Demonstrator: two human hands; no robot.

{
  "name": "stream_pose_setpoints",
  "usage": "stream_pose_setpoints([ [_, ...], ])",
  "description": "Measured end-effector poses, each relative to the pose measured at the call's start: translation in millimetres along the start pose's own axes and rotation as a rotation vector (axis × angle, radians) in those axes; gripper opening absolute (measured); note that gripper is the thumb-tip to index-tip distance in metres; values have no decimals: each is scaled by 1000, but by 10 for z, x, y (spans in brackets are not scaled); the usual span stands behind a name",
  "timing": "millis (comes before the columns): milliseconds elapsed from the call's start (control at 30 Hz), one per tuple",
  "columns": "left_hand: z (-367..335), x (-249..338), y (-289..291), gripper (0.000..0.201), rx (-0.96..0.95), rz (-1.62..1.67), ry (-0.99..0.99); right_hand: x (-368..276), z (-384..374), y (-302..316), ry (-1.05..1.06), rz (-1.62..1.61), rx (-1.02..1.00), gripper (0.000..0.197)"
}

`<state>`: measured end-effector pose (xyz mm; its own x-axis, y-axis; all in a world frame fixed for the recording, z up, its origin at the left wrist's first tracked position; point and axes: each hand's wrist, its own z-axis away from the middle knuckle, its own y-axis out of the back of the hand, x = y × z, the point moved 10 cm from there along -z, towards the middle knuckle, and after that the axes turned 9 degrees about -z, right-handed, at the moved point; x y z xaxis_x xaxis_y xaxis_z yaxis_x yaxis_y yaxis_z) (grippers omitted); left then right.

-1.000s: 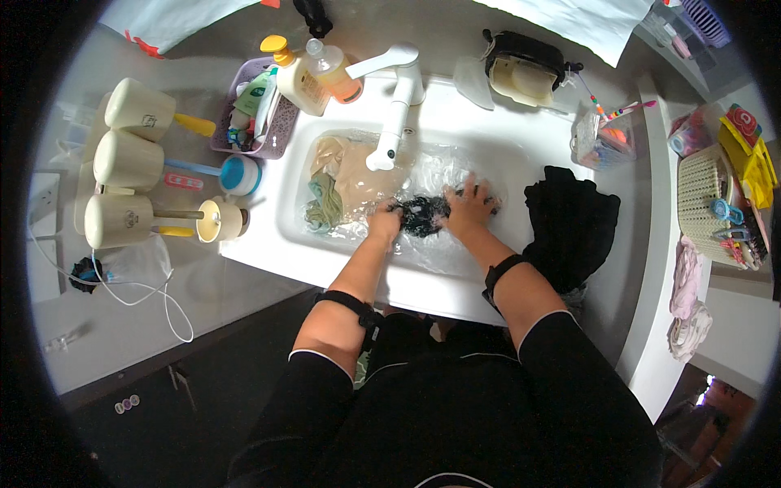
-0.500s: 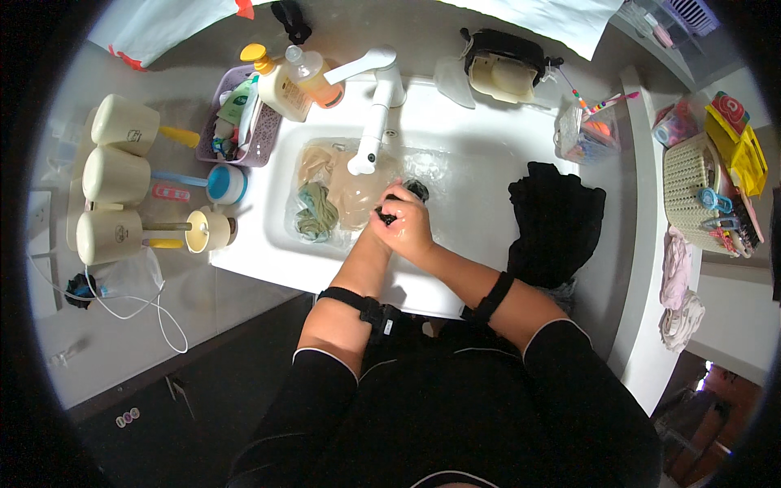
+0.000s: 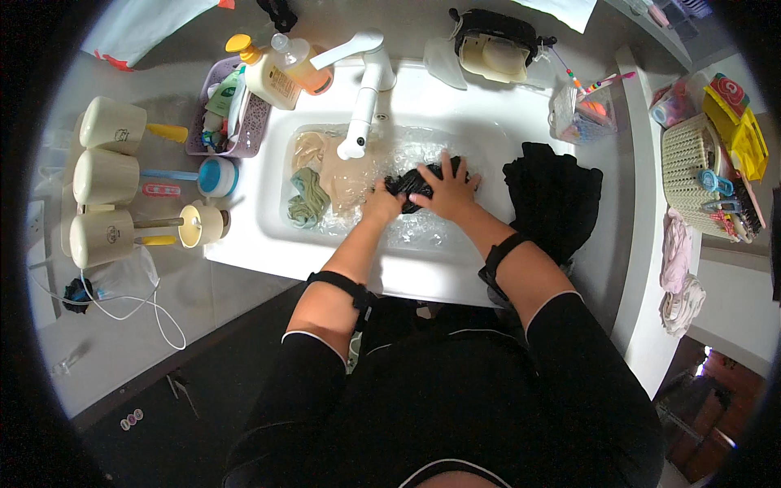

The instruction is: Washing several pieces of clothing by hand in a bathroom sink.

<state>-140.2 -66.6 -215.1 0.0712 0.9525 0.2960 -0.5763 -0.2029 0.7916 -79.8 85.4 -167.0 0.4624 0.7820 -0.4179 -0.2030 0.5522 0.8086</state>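
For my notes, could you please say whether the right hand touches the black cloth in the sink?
Touching: the head view shows the right hand splayed on the black cloth.

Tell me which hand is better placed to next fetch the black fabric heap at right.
Probably the right hand: it's nearer the black fabric heap, while the left hand is farther left.

Prob. a home bathrm: from afar I see a sink [image 3: 423,278] w/ tap [image 3: 364,110], pump bottle [image 3: 272,80] & basket [image 3: 254,134] of tubes [image 3: 222,99].
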Motion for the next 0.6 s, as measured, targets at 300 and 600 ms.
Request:
stream_pose_setpoints([
  [300,-159,21,-407,47,-240,1054,186,183,-320,-389,38,-64,115,41],
  [600,10,623,-3,37,-1174,2081,-569,-1154,556,754,740,-967,430,24],
])
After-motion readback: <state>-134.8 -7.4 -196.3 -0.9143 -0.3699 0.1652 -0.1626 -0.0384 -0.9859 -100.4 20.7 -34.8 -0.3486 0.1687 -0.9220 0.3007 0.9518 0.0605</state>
